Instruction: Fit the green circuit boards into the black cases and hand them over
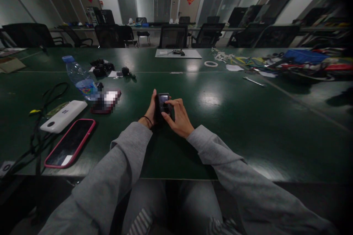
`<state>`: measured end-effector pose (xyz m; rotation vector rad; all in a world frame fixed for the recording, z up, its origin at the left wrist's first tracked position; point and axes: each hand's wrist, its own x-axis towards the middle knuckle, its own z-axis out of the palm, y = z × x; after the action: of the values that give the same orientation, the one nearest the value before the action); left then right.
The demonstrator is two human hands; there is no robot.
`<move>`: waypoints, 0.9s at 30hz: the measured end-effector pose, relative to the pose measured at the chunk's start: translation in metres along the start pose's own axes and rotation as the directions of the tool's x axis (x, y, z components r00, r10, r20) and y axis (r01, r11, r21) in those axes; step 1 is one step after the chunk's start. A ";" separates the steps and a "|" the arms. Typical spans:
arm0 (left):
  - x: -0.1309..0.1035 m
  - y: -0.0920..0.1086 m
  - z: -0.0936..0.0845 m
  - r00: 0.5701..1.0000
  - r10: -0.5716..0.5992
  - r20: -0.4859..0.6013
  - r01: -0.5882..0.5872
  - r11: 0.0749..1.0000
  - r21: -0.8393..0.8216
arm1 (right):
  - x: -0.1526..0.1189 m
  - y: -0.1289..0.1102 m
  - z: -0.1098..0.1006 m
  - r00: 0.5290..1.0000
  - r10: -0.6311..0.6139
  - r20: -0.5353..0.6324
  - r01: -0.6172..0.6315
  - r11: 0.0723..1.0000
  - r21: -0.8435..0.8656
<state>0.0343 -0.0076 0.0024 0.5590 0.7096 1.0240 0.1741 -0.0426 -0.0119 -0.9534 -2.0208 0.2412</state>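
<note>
Head cam view: the small black handheld device with a lit screen (163, 99) is above the dark green glossy table (234, 125), near the front edge. Left hand (151, 111) has it held from the side. Right hand (181, 119) is over the front, index finger at the screen and thumb lower down, with a narrow gap between those 2. Can't tell if it's gripping too or just touching.

My worry: it looks like the left does most of the holding, so a hard poke from the right could tip or slip it, and those 2 fingertips sit close enough for a wrong press. A left elbow swinging out might also nudge the pink-rimmed black phone (70, 145) or snag the loose black cord (38, 137).

Hard to see: what's on the screen, the device's back, and most left fingers. The thing beside the clear plastic bottle (79, 77) is pixelated, and the right edge goes black.
</note>
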 end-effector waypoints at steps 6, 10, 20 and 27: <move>0.001 -0.001 -0.001 0.999 -0.016 0.029 0.016 1.000 -0.013 | 0.001 0.002 0.000 1.000 0.000 -0.030 0.001 0.999 0.047; 0.004 -0.001 -0.001 1.000 0.021 -0.013 -0.021 0.999 -0.031 | 0.000 0.003 0.003 0.999 -0.016 -0.048 0.019 0.999 0.050; 0.010 -0.002 -0.006 0.993 0.028 -0.114 -0.037 0.996 -0.084 | -0.005 0.005 0.009 0.983 0.178 -0.055 -0.178 0.984 -0.010; 0.006 -0.005 0.000 0.995 0.021 -0.097 -0.030 0.996 -0.087 | -0.006 0.004 0.013 0.973 0.216 0.085 -0.213 0.976 -0.048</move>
<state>0.0390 -0.0044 -0.0027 0.4458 0.7397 1.1061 0.1685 -0.0418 -0.0259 -1.2068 -2.0095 0.3691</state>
